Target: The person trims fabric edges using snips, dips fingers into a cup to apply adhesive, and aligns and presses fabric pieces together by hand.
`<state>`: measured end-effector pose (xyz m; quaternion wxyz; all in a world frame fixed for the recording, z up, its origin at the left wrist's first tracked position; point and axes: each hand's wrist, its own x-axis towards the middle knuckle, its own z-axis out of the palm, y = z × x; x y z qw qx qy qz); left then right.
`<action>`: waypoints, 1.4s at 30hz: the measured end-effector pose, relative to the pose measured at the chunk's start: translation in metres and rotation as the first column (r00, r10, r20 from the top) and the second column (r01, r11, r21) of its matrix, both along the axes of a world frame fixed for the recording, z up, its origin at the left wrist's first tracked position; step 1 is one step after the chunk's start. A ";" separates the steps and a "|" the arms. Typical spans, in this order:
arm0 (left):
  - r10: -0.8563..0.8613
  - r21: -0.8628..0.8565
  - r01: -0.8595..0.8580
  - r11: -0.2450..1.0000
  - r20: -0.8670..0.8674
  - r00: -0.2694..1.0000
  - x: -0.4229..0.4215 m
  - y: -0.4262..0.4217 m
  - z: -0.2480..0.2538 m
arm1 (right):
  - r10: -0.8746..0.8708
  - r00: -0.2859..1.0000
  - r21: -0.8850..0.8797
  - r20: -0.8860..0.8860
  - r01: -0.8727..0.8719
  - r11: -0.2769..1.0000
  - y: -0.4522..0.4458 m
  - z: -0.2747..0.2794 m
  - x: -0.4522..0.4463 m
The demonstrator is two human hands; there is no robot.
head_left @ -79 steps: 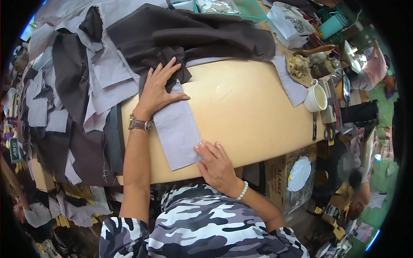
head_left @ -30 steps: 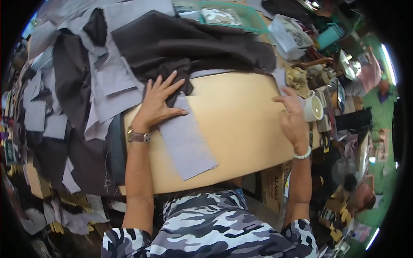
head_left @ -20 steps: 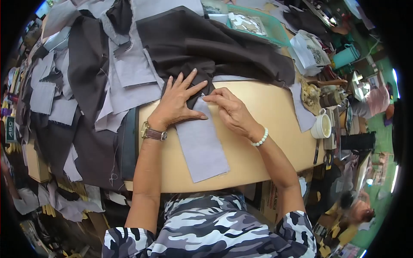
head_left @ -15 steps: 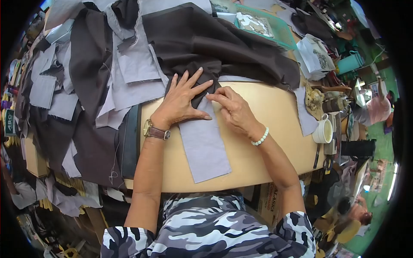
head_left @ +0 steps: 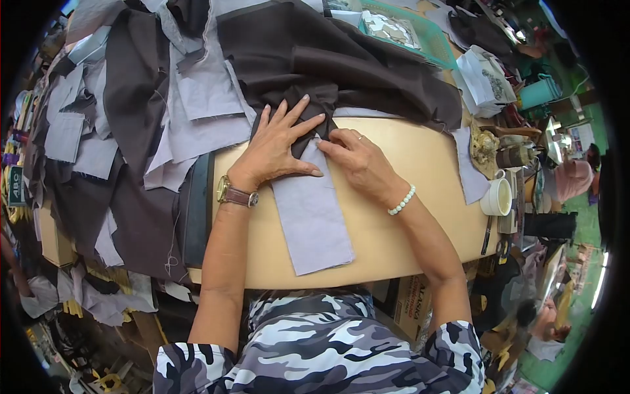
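My left hand (head_left: 279, 144) lies with fingers spread on the bunched end of the dark brown cloth (head_left: 289, 39) and the upper edge of a light grey fabric strip (head_left: 314, 226). The strip lies flat on the pale tabletop (head_left: 407, 197), its lower end near the front edge. My right hand (head_left: 357, 161) is closed in a pinch at the strip's top corner, just right of my left hand. What the pinched fingertips hold is too small to make out.
Grey cloth pieces (head_left: 210, 98) pile up at the left. A green basket (head_left: 430, 39) and a white box (head_left: 482, 82) stand at the back. At the right are a white cup (head_left: 497, 197), a black pen (head_left: 486, 235) and scissors (head_left: 504, 249). People sit farther right.
My right hand left the strip's lower edge, reached toward the cup side, then came back pinched at the strip's top. My left hand stayed on the cloth. The view has shifted somewhat.
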<state>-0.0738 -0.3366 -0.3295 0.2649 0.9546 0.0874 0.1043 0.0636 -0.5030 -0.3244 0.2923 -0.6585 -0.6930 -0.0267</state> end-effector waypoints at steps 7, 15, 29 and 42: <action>0.006 0.005 -0.006 1.000 -0.008 1.000 0.000 -0.001 0.000 | -0.025 0.999 -0.015 0.020 0.025 1.000 0.002 -0.001 -0.003; -0.012 0.041 0.010 0.999 0.046 0.999 0.001 0.000 -0.004 | -0.023 0.998 -0.010 0.058 0.024 1.000 0.002 0.001 -0.003; -0.014 0.064 0.013 0.998 0.026 1.000 0.002 0.001 -0.005 | -0.042 0.998 -0.030 0.041 0.043 0.999 0.002 -0.001 -0.004; -0.024 0.069 0.025 0.997 -0.023 0.999 0.002 -0.001 -0.002 | -0.055 0.994 -0.021 -0.095 0.054 0.998 -0.011 0.005 -0.022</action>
